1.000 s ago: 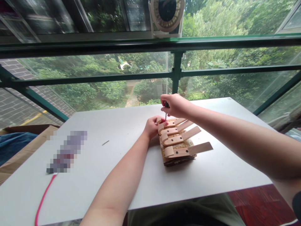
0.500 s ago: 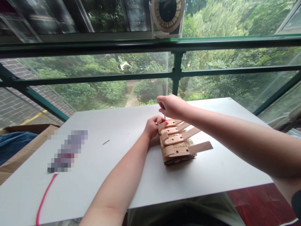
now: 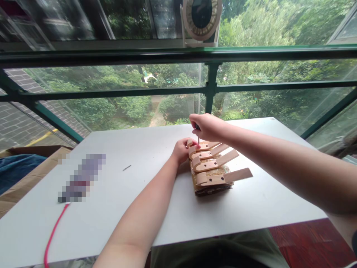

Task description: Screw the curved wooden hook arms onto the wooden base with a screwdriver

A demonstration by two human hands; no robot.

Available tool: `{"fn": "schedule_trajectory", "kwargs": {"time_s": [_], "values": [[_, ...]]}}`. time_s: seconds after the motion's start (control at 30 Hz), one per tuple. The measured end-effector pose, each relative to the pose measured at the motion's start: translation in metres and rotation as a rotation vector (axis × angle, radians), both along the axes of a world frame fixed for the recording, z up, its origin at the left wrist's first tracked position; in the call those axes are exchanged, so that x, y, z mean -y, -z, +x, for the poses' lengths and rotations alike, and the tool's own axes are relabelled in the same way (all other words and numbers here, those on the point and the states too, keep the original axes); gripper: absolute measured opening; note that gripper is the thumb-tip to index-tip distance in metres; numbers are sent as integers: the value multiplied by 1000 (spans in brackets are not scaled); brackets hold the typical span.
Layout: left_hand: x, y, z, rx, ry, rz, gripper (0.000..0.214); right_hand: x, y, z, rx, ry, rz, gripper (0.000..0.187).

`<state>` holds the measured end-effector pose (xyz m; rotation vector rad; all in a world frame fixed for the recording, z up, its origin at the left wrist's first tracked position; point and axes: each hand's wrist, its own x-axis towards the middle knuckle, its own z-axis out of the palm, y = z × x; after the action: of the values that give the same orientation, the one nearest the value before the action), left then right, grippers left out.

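Note:
A wooden assembly (image 3: 212, 169) of several light slats fixed on a brown perforated base lies on the white table (image 3: 145, 208), right of centre. My left hand (image 3: 182, 149) is closed on its far left corner, holding the end of the top slat. My right hand (image 3: 206, 126) is a fist above that same corner, gripping a small screwdriver (image 3: 198, 137) whose thin shaft points straight down onto the slat.
A small loose screw or pin (image 3: 126, 168) lies on the table left of the hands. A blurred-out object (image 3: 80, 178) with a pink cord (image 3: 54, 232) lies at the left. A cardboard box (image 3: 25, 175) stands beyond the left table edge. A glass railing (image 3: 206, 89) runs behind the table.
My right hand shifted slightly left and then back while staying on the screwdriver. The left hand and the wooden assembly have stayed in place.

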<state>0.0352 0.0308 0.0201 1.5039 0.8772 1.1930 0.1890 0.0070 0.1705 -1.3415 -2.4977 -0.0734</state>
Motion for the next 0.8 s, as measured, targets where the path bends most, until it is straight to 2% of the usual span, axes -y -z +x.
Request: {"fn": "schedule_trajectory", "kwargs": {"time_s": [0.37, 0.8], "values": [[2, -3, -1, 0, -12, 9, 37, -3, 1, -7, 1, 27, -14, 10], [1, 4, 1, 34, -28, -36, 35, -4, -1, -14, 62, -1, -2, 6]]}}
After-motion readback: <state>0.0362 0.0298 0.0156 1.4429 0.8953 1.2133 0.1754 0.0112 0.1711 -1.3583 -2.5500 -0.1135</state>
